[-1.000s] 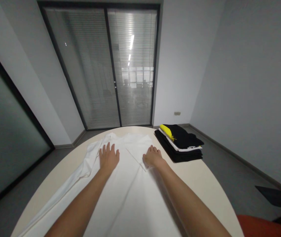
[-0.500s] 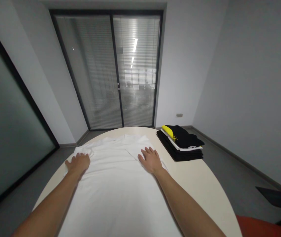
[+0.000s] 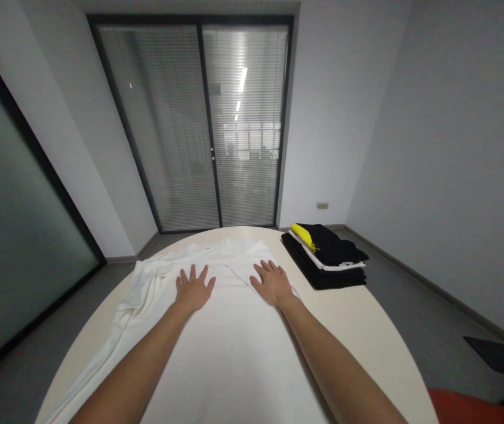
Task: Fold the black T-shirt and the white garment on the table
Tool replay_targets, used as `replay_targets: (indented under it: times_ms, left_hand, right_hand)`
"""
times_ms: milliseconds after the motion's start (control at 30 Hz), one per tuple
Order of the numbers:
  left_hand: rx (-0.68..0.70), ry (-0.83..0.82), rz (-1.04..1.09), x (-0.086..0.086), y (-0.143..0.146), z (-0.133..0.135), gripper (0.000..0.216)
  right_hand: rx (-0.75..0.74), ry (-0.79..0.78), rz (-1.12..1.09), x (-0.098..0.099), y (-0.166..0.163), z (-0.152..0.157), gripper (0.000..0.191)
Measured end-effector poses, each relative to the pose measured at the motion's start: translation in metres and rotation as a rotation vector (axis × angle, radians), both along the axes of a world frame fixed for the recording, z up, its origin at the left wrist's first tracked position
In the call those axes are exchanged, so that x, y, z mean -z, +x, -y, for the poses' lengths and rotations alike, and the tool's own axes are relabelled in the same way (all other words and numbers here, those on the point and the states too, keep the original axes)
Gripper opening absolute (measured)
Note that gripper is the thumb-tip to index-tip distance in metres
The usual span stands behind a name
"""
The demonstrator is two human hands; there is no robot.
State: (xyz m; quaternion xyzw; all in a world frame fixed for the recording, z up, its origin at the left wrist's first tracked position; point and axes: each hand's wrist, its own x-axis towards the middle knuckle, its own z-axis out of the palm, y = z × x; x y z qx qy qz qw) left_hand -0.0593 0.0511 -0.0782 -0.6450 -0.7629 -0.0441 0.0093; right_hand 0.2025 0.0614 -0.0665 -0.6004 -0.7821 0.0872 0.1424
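Observation:
A white garment (image 3: pixel 229 341) lies spread over a round beige table (image 3: pixel 366 330). My left hand (image 3: pixel 194 288) rests flat on it near the far middle, fingers spread, holding nothing. My right hand (image 3: pixel 272 282) lies flat on the cloth a little to the right, fingers stretched out over a folded edge. The garment's left side (image 3: pixel 137 294) is bunched and wrinkled toward the table's left edge.
A stack of folded black, white and yellow clothes (image 3: pixel 326 256) sits at the far right of the table. Sliding glass doors with blinds (image 3: pixel 203 129) stand beyond the table. An orange chair corner (image 3: pixel 477 406) shows at the bottom right.
My left hand went out to the garment's left edge, then came back to the middle, leaving the left side bunched up. My right hand opened flat and has stayed in place.

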Motion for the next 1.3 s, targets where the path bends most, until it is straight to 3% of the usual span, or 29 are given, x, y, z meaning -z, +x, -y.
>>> replay_targets:
  times_ms: [167, 467, 600, 767, 900, 1000, 1167, 1300]
  left_hand:
    - [-0.002, 0.022, 0.011, 0.002, 0.000, -0.002, 0.065]
    - [-0.026, 0.129, 0.004, 0.006, 0.000, 0.025, 0.059]
    - [-0.025, 0.125, 0.012, 0.003, -0.001, 0.026, 0.060]
    - [-0.032, 0.042, 0.034, 0.002, 0.001, 0.023, 0.063]
    - [-0.028, 0.054, 0.048, 0.002, 0.001, 0.023, 0.062]
    - [0.023, 0.151, 0.017, 0.000, 0.001, 0.026, 0.058]
    - [0.200, 0.301, 0.028, -0.011, 0.009, 0.032, 0.052]
    - [0.363, 0.282, 0.076, -0.013, 0.021, 0.036, 0.055]
  right_hand:
    - [0.000, 0.013, -0.010, -0.002, 0.003, 0.000, 0.060]
    - [-0.145, 0.030, -0.045, -0.004, 0.002, 0.016, 0.064]
    - [-0.148, 0.129, -0.022, -0.009, -0.003, 0.024, 0.059]
    - [-0.056, 0.166, -0.011, -0.015, -0.014, 0.031, 0.030]
    - [0.045, 0.161, 0.020, -0.022, -0.023, 0.033, 0.029]
    - [0.039, 0.173, -0.003, -0.028, -0.023, 0.035, 0.030]
    - [-0.108, 0.205, -0.043, -0.030, -0.021, 0.035, 0.027]
    - [-0.195, 0.191, -0.057, -0.023, -0.020, 0.031, 0.024]
